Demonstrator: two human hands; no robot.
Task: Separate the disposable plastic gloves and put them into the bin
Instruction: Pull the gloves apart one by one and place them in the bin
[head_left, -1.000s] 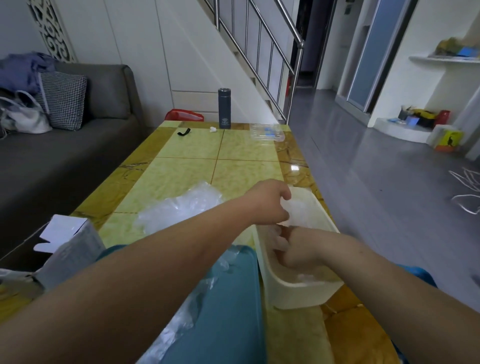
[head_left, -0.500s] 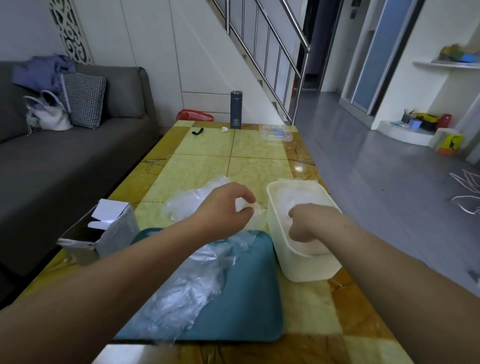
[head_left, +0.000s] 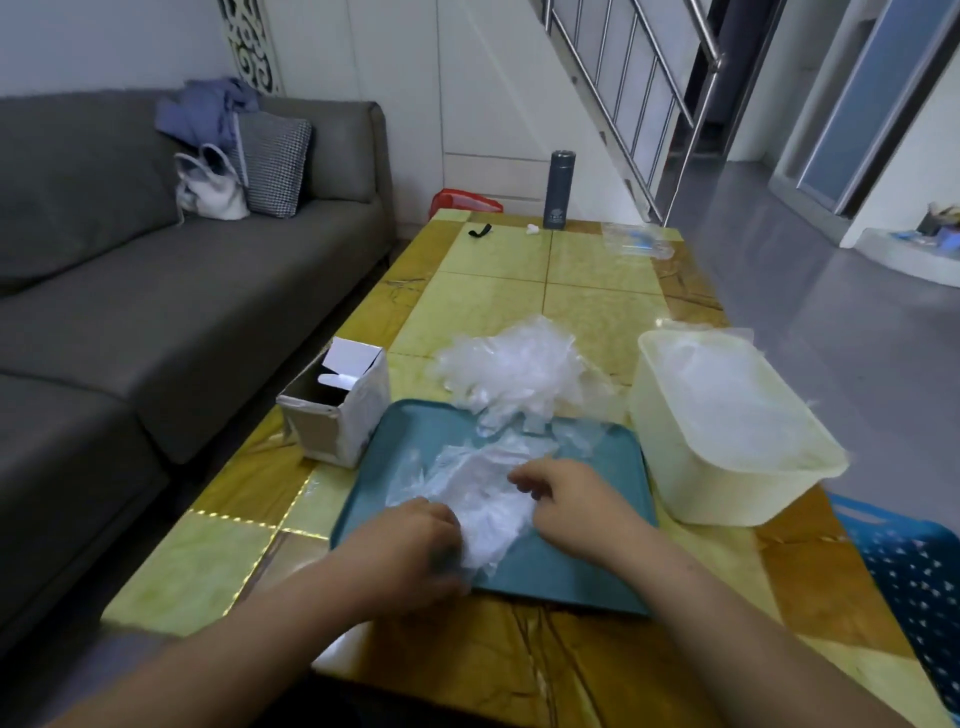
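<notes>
Hands (head_left: 415, 540) (head_left: 571, 499) on gloves (head_left: 483, 488); flask emblem (head_left: 557, 213) illegible.

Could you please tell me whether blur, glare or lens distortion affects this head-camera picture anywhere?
In the head view, the left hand is smeared by motion blur, the right hand, on the gloves, less so; a thin bright glare line crosses the table near the tray; wide-angle distortion bows the sofa at the frame's edge.

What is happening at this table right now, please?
A person is sorting thin plastic gloves. The left hand and right hand are on a flat bunch of gloves lying on a teal tray; their grip is too blurred to tell. A loose heap of gloves lies on the table behind the tray. The cream bin at the right holds some gloves.
</notes>
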